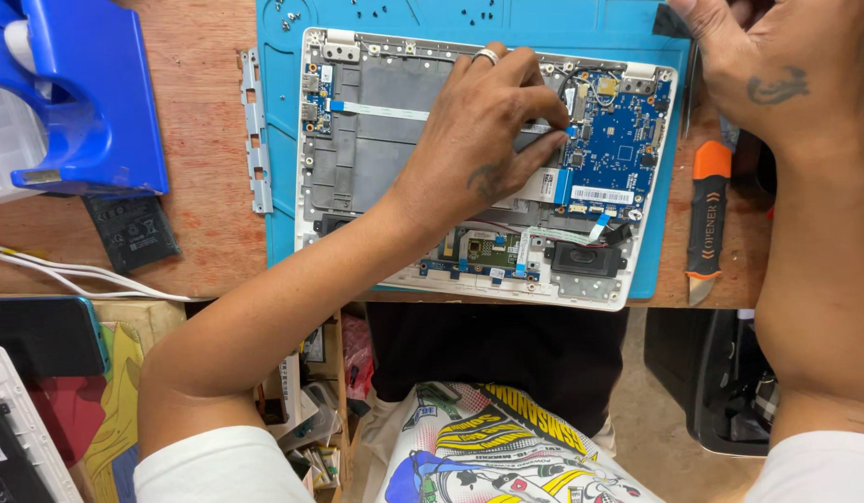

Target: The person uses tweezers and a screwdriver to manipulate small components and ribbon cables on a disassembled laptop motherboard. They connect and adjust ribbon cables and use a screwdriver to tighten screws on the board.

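My left hand (483,140) lies across the opened laptop shell (357,158), fingers bunched narrow, their tips pressing at the edge of the blue circuit board (618,140) — I can't tell whether anything is pinched between them. My right hand (758,65) sits at the far right corner by a black piece (669,20); its grip is cut off from view. The shell rests on a blue mat (278,140), with an orange pry tool (707,219) to its right and a metal bracket (255,130) to its left.
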